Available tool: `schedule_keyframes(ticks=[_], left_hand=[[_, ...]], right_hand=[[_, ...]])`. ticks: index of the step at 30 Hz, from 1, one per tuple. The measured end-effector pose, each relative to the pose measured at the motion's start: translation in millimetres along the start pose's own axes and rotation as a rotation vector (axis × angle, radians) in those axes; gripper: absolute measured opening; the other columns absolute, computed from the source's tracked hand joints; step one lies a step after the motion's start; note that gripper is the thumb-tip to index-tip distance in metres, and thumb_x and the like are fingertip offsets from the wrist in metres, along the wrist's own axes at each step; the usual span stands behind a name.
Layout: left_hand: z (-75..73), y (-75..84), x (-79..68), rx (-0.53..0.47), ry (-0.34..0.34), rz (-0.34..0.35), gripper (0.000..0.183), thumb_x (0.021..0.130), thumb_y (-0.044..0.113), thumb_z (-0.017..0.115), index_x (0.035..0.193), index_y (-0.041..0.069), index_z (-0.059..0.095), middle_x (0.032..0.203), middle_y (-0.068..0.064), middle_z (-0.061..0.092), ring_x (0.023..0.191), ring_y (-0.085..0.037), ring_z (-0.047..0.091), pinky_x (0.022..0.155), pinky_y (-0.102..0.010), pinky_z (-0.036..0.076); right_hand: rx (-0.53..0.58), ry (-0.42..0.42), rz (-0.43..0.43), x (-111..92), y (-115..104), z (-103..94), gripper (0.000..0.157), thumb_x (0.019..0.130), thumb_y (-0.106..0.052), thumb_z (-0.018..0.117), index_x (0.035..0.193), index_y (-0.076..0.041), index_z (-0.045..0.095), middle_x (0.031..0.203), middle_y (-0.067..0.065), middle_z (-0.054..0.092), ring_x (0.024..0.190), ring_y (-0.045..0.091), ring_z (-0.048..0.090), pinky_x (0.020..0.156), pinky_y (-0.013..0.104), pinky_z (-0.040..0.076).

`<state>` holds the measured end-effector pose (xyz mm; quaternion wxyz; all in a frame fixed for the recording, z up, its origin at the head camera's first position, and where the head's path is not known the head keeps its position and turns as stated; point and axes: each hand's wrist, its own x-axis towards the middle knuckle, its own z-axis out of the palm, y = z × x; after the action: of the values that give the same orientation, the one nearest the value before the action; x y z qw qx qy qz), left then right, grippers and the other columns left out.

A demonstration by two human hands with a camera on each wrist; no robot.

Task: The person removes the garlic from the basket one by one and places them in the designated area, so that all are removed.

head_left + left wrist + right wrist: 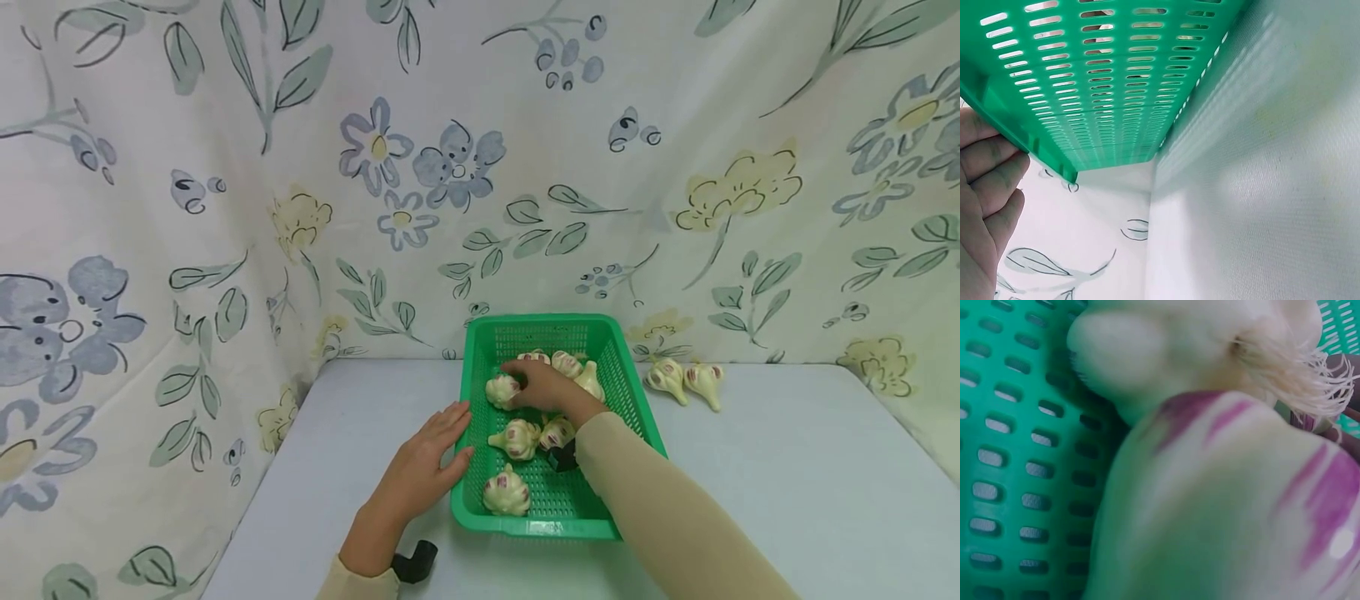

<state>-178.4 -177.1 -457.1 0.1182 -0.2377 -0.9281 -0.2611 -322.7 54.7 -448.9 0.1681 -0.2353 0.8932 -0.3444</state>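
Note:
A green plastic basket point(551, 528) with slotted walls holds several garlic bulbs, pale with purple streaks. Inside it, my right hand point(553, 390) grips a garlic bulb point(502, 390) near the left wall, fingers over its far side. Close to the right wrist camera is a purple-streaked bulb point(1229, 500), and behind it one with stringy roots point(1297, 369); fingertips point(1350, 444) show at the edge. My left hand point(423, 467) rests along the basket's left rim with fingers extended. In the left wrist view those fingers point(991, 156) touch the rim from outside.
Two garlic bulbs point(667, 379) lie on the white table point(787, 483) right of the basket. Others in the basket include one at the near left corner point(507, 492) and one mid-basket point(519, 439). A floral curtain point(465, 275) hangs behind the table.

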Motion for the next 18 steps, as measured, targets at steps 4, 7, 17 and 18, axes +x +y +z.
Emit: schedule_keyframes(ticks=[4,7,17,18], left_hand=[[-0.4,0.6,0.0,0.001,0.001,0.000,0.051,0.099,0.031,0.058,0.144,0.007,0.051,0.155,-0.001,0.042,0.144,-0.017,0.038,0.118,-0.040,0.034],[-0.9,1.2,-0.3,0.003,0.002,-0.001,0.051,0.099,0.031,0.058,0.144,0.007,0.051,0.155,0.000,0.042,0.143,-0.017,0.038,0.118,-0.040,0.034],[-0.5,1.6,-0.5,0.003,0.004,-0.009,0.051,0.099,0.031,0.058,0.143,0.007,0.051,0.155,0.001,0.042,0.144,-0.017,0.038,0.118,-0.039,0.034],[-0.3,1.6,-0.6,0.005,0.006,-0.009,0.051,0.099,0.031,0.058,0.143,0.007,0.051,0.155,0.002,0.042,0.144,-0.017,0.038,0.118,-0.039,0.034]], right_hand=[[-0.019,-0.009,-0.005,0.8,1.1,1.1,0.065,0.089,-0.015,0.073,0.147,-0.009,0.046,0.147,0.012,0.050,0.129,0.031,0.052,0.105,0.048,0.047],[-0.035,-0.011,-0.004,0.7,1.4,2.2,0.063,0.089,-0.016,0.073,0.147,-0.013,0.047,0.148,0.010,0.050,0.133,0.031,0.049,0.108,0.049,0.045],[-0.008,-0.044,0.013,-2.4,-1.9,6.5,0.058,0.091,-0.015,0.071,0.145,-0.019,0.051,0.148,0.008,0.050,0.135,0.032,0.047,0.107,0.052,0.044],[-0.006,-0.044,0.016,-2.3,-2.1,6.6,0.057,0.091,-0.015,0.071,0.144,-0.019,0.052,0.147,0.008,0.050,0.135,0.032,0.047,0.107,0.052,0.044]])
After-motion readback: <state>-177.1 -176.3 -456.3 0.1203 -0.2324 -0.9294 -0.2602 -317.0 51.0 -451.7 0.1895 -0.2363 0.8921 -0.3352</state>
